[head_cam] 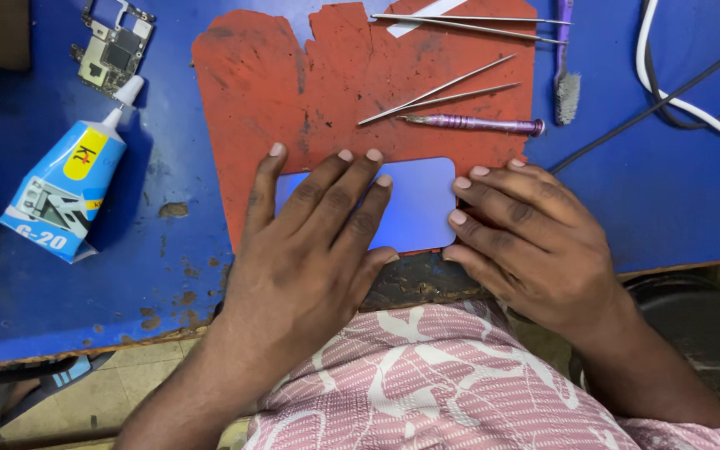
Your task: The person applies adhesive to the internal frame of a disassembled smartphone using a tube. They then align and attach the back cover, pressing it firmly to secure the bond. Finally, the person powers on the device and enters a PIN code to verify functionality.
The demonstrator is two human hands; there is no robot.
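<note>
Flat under spread left-hand [314, 242] fingers — phone [414, 204], long axis left to right, its right edge touched by right-hand [527, 242] fingertips pressed together.

Worn blue worktable [677, 208] stands over pale tiled floor [110, 392].

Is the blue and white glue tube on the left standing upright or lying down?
Lying down. The glue tube rests on its side on the blue table, its white nozzle pointing up-right toward the circuit board.
</note>
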